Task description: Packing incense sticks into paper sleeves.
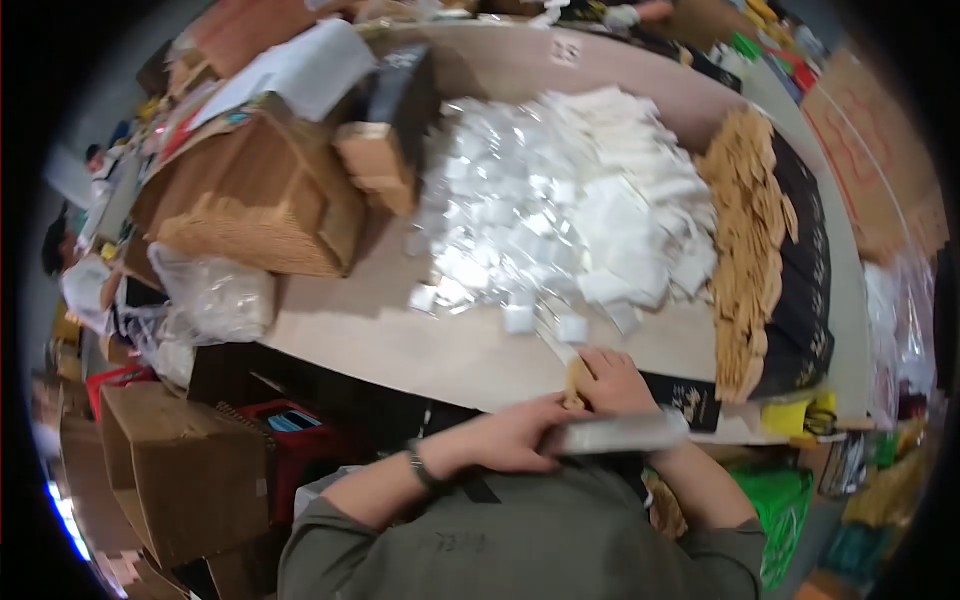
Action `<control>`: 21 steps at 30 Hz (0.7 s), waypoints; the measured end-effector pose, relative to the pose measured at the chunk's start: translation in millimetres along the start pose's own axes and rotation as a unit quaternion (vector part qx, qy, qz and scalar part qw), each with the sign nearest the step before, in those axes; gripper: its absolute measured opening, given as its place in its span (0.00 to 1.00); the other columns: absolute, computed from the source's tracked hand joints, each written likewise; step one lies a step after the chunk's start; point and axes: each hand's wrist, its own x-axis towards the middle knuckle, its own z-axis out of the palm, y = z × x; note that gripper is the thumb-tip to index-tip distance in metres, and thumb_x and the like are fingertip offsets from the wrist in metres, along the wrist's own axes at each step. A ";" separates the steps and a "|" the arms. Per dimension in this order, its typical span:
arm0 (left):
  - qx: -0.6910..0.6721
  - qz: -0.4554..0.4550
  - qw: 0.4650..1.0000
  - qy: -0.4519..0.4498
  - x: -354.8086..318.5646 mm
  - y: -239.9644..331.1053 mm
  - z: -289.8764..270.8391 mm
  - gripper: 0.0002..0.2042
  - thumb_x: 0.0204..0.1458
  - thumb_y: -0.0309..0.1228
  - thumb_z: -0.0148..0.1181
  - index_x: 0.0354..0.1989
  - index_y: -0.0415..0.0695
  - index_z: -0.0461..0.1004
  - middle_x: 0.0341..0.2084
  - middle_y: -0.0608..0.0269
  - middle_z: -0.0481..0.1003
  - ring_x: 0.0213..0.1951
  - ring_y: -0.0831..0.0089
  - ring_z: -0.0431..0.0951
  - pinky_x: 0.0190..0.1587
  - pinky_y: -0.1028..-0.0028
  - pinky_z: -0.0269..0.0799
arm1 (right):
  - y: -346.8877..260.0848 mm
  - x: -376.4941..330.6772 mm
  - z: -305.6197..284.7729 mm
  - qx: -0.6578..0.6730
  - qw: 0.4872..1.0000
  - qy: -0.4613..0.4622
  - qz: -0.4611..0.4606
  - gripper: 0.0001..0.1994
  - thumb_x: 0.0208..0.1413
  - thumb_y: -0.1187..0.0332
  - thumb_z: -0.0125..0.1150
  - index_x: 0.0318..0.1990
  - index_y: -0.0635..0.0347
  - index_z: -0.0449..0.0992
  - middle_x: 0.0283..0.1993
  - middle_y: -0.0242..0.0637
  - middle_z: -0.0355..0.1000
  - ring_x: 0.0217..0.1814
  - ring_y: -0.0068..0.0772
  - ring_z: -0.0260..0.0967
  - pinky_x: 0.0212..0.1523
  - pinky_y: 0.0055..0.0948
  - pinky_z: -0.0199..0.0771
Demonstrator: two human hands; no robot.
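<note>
Tan piece (574, 382) was prob. light, stiff-ish, best held by edges; R hand (614, 382) pinched it, L hand (515, 432) at lower end, grip unclear w/ blur.

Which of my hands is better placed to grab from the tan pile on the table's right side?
Probably your right hand: it lies closer to the tan pile, while your left hand is farther to the left.

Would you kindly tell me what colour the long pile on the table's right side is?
The long pile is tan, best seen in the head view.
</note>
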 end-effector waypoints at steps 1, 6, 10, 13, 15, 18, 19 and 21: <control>0.024 -0.110 0.992 0.047 -9.8 -5.8 -5.0 0.23 0.43 0.31 0.67 0.49 0.41 0.70 0.41 0.54 0.71 0.44 0.61 0.74 0.46 0.66 0.71 | -10.9 -8.4 -2.0 -0.026 0.998 0.028 0.047 0.18 0.49 0.52 0.64 0.35 0.58 0.78 0.48 0.47 0.71 0.52 0.50 0.68 0.50 0.43 0.68; 0.368 -0.165 0.855 0.325 -41.2 -35.9 -15.3 0.27 0.39 0.34 0.72 0.50 0.44 0.69 0.39 0.55 0.73 0.39 0.53 0.77 0.38 0.61 0.74 | -30.6 4.4 0.5 0.033 0.942 -0.091 0.320 0.18 0.58 0.53 0.57 0.29 0.60 0.77 0.22 0.46 0.73 0.29 0.53 0.73 0.29 0.46 0.71; 0.372 -0.157 0.870 0.282 -47.3 -29.7 -16.0 0.32 0.39 0.34 0.74 0.56 0.46 0.68 0.38 0.55 0.73 0.40 0.53 0.76 0.39 0.60 0.74 | -29.0 7.0 15.1 0.056 0.948 0.004 0.314 0.15 0.56 0.57 0.58 0.25 0.59 0.76 0.23 0.46 0.73 0.27 0.53 0.74 0.29 0.46 0.72; 0.383 -0.176 0.891 0.167 -58.8 -15.5 -34.3 0.35 0.38 0.36 0.74 0.59 0.46 0.66 0.38 0.55 0.73 0.40 0.53 0.76 0.40 0.60 0.74 | -26.3 10.2 4.1 0.139 0.924 -0.020 0.356 0.10 0.48 0.61 0.59 0.26 0.58 0.77 0.24 0.44 0.75 0.28 0.52 0.74 0.32 0.45 0.74; 0.396 -0.144 0.896 0.140 -57.1 -16.8 -39.8 0.36 0.38 0.36 0.75 0.59 0.46 0.66 0.38 0.55 0.73 0.40 0.53 0.76 0.40 0.60 0.74 | -32.2 11.1 21.9 0.149 0.932 -0.020 0.329 0.09 0.48 0.62 0.59 0.25 0.58 0.77 0.24 0.44 0.75 0.29 0.51 0.75 0.32 0.44 0.75; 0.403 -0.129 0.902 0.087 -45.3 -14.9 -44.2 0.38 0.36 0.38 0.76 0.59 0.44 0.66 0.41 0.52 0.73 0.43 0.50 0.75 0.44 0.59 0.73 | -55.9 33.7 30.7 0.141 0.963 -0.034 0.226 0.09 0.49 0.63 0.59 0.25 0.59 0.76 0.24 0.44 0.75 0.30 0.49 0.76 0.34 0.44 0.75; 0.399 -0.052 0.906 0.131 -44.1 -18.7 -49.6 0.39 0.35 0.39 0.76 0.59 0.44 0.67 0.43 0.50 0.73 0.45 0.48 0.74 0.47 0.59 0.72 | -56.4 41.9 22.7 0.161 0.965 -0.049 0.203 0.09 0.49 0.64 0.59 0.28 0.61 0.76 0.26 0.45 0.75 0.32 0.49 0.75 0.35 0.45 0.76; 0.409 -0.007 0.888 0.209 -47.2 -22.8 -66.9 0.39 0.36 0.40 0.76 0.59 0.41 0.67 0.49 0.45 0.72 0.51 0.44 0.71 0.55 0.56 0.68 | -35.4 57.8 12.9 0.106 0.977 -0.020 0.185 0.09 0.48 0.64 0.60 0.30 0.61 0.76 0.28 0.45 0.75 0.34 0.48 0.75 0.35 0.44 0.76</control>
